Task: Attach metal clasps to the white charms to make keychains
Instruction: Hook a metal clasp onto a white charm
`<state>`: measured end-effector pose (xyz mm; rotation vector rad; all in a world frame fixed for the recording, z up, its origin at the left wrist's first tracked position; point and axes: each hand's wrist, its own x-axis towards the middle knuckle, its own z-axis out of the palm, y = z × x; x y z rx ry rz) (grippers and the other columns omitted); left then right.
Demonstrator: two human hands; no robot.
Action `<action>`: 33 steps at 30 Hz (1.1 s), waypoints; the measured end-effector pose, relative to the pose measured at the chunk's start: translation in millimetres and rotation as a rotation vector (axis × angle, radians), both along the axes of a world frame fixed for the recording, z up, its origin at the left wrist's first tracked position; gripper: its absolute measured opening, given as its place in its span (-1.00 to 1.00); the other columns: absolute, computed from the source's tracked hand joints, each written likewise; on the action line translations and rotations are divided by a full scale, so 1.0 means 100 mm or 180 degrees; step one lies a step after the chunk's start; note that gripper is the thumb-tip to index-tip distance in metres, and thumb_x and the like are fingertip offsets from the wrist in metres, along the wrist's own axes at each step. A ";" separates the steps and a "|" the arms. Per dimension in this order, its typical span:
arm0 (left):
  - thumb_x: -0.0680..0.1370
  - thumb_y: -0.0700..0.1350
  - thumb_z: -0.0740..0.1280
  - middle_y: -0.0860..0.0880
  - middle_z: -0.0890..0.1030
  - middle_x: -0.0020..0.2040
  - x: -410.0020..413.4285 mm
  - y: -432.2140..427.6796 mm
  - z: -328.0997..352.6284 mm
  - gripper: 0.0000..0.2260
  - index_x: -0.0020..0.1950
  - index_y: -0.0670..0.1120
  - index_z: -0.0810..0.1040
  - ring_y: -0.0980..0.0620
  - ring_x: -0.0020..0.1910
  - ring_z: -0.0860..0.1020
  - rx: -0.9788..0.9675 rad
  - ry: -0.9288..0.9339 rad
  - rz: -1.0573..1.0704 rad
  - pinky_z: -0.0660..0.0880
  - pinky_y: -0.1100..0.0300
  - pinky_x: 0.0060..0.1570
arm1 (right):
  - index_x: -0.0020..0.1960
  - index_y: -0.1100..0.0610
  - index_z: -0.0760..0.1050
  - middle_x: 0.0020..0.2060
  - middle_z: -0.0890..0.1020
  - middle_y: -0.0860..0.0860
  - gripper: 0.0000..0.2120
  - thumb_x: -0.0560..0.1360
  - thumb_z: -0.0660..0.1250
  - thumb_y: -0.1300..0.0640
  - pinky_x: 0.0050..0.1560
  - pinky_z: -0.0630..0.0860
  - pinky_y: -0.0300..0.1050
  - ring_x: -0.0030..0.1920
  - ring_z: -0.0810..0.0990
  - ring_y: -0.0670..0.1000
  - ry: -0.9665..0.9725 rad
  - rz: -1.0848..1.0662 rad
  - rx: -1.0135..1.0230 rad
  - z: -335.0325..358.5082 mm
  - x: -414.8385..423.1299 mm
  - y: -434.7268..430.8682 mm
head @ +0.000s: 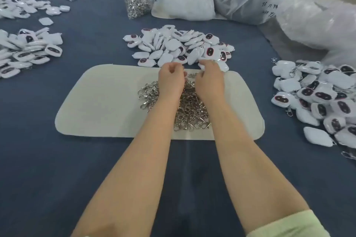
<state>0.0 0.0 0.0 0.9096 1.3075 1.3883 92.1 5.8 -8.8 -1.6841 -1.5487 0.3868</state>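
Reaching out over the cream mat [100, 102], both hands sit near its 12 o'clock edge, close together but not touching. The right hand [210, 81] has its fingers wrapped round a white charm [222, 66], which pokes out past the knuckles toward 1 o'clock. The left hand [170, 77] is curled knuckles-up; whether it pinches anything cannot be told. A single clasp [192, 75] shows in the gap between them. Under the wrists, a pile of metal clasps [190, 109] lies on the mat. Just beyond the mat at 12 o'clock sits a heap of loose charms [173, 44] on the dark blue tabletop [96, 159]. At 3 o'clock lies a second heap [317, 98], some of it with clasps attached; at 9 o'clock, more charms [28, 52]. Farther off at 12 o'clock stand a clear bag of clasps [137, 4] and white plastic sacks [185, 0].
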 end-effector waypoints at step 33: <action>0.60 -0.14 0.23 -0.11 0.61 -0.02 -0.03 -0.14 0.06 -0.79 0.14 -0.23 0.50 0.07 -0.11 0.60 0.0349 0.0037 0.0219 0.59 0.06 0.02 | 0.07 0.07 0.52 -0.05 0.62 -0.01 -0.84 0.51 0.35 0.06 0.03 0.54 0.00 -0.09 0.60 0.02 0.0843 0.0446 -0.0368 0.24 0.15 -0.32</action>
